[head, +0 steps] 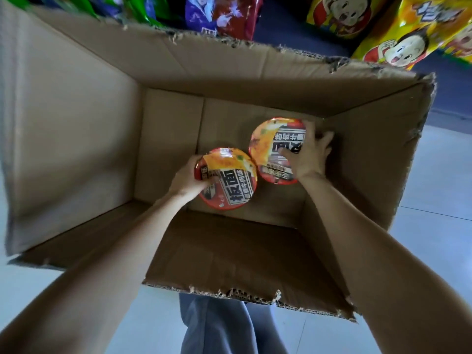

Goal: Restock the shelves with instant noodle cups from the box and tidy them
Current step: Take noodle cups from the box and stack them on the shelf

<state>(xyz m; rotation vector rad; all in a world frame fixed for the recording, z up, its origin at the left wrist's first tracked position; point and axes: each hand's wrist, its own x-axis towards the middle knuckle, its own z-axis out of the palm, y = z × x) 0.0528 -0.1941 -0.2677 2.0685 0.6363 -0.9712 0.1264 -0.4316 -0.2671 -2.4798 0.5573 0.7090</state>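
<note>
The open cardboard box [76,123] holds two noodle cups, lids facing up (print blurred). The left hand [189,178] grips the nearer cup [229,180] by its rim; the right hand [310,154] grasps the farther cup [270,144] toward the box's right wall.

You're in a small grocery or snack shop, by the look of it. Bright snack bags [398,34] with cartoon kids printed on them sit packed along the top edge, next to green and purple packs [204,14]. A torn-open cardboard box [76,123] stands on the pale tiled floor [434,187].
</note>
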